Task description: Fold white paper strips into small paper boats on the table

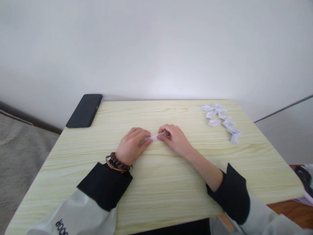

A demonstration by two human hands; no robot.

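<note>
A small strip of folded white paper (pixel 154 137) spans the gap between my two hands, over the middle of the table. My left hand (pixel 133 143) pinches its left end between thumb and fingers; a beaded bracelet circles that wrist. The right end is pinched by my right hand (pixel 174 138) with thumb and forefinger. Parts of both ends are hidden behind the fingers. To the right of my hands lies a group of several small folded white paper pieces (pixel 214 123), pointed like little boats.
A black phone (pixel 84 111) lies at the table's back left corner. The light wooden table (pixel 161 182) meets a white wall (pixel 156 49) at the back. Grey carpet (pixel 22 163) shows beyond the left edge. Some dark and white items (pixel 304 178) are partly visible past the right edge.
</note>
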